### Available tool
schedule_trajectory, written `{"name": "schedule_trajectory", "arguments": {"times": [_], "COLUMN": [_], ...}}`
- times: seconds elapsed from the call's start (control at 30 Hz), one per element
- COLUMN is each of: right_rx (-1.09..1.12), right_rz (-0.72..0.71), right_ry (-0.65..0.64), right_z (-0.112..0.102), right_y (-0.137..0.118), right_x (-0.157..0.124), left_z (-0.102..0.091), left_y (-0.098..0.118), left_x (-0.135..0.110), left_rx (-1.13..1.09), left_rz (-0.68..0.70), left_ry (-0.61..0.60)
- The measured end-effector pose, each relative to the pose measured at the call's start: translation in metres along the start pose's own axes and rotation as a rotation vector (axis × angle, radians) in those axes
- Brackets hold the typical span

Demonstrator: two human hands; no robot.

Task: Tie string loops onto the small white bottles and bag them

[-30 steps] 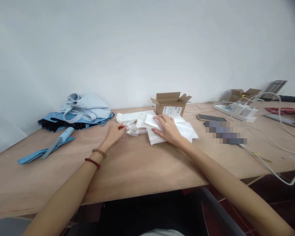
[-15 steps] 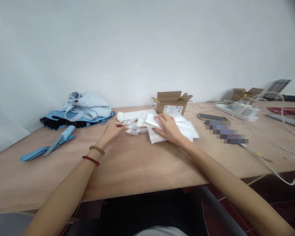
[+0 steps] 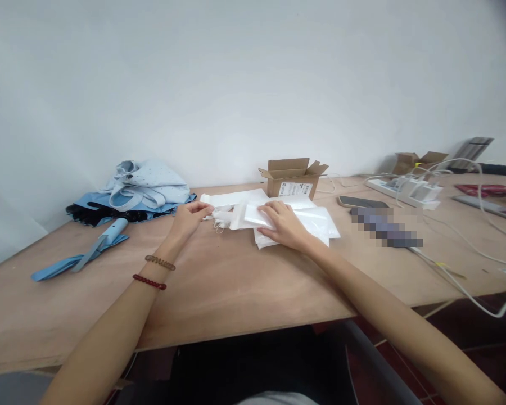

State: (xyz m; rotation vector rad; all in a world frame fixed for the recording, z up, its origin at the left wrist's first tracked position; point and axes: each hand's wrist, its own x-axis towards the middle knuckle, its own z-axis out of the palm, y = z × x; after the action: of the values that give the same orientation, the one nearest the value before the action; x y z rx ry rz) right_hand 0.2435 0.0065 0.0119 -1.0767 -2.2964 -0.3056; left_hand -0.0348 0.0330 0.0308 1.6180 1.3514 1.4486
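Note:
My left hand point(image 3: 190, 219) is closed in a pinch at the left side of a small heap of white pieces with thin loops point(image 3: 221, 218). What sits between its fingertips, if anything, is too small to make out. My right hand point(image 3: 283, 224) grips a flat white packet point(image 3: 252, 215) in clear plastic, thumb at the near edge and fingers over the top. Under and beside that hand lies a stack of white plastic bags point(image 3: 320, 221). Behind the small pieces rests a flat white packet or box point(image 3: 238, 198).
An open cardboard box point(image 3: 293, 179) stands against the wall. To the left are a folded light-blue cloth point(image 3: 152, 183) and a blue umbrella-like item point(image 3: 96, 242). A phone point(image 3: 360, 201), a power strip point(image 3: 405, 193) and white cables point(image 3: 455, 292) lie to the right.
The white packet in my right hand has tilted and now extends farther left over the small pieces. My left hand has drawn slightly left and up, still pinched.

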Motion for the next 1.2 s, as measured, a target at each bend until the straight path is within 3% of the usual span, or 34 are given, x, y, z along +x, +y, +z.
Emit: {"name": "schedule_trajectory", "arguments": {"times": [0.2, 0.4, 0.53, 0.6, 0.77, 0.83, 0.93, 1.0, 1.2], "right_rx": [0.058, 0.08, 0.094, 0.1, 0.036, -0.009, -0.079, -0.115, -0.13], "right_rz": [-0.096, -0.101, -0.101, -0.106, -0.115, -0.136, -0.194, -0.241, -0.341], "right_ry": [-0.012, 0.016, 0.015, 0.027, 0.077, 0.099, 0.117, 0.101, 0.093], "right_z": [-0.001, 0.0, 0.0, 0.0, -0.002, -0.003, -0.005, -0.006, -0.005], "right_y": [-0.006, -0.009, -0.01, -0.01, -0.006, -0.006, -0.009, -0.014, -0.022], "right_x": [0.0, -0.001, -0.001, 0.0, 0.0, 0.0, 0.0, -0.001, 0.001], "left_z": [0.024, 0.043, 0.045, 0.042, 0.032, 0.031, 0.031, 0.032, 0.034], "left_y": [0.011, 0.012, 0.012, 0.014, 0.016, 0.015, 0.015, 0.014, 0.007], "left_x": [-0.021, -0.036, -0.037, -0.035, -0.026, -0.024, -0.025, -0.028, -0.031], "left_rx": [0.138, 0.034, 0.069, 0.128, 0.138, 0.058, -0.068, -0.082, -0.058], "left_rz": [0.076, 0.088, 0.114, 0.139, 0.213, 0.161, 0.032, -0.03, -0.135], "left_ry": [0.028, -0.186, -0.302, -0.277, -0.083, -0.131, -0.398, -0.497, -0.443]}}
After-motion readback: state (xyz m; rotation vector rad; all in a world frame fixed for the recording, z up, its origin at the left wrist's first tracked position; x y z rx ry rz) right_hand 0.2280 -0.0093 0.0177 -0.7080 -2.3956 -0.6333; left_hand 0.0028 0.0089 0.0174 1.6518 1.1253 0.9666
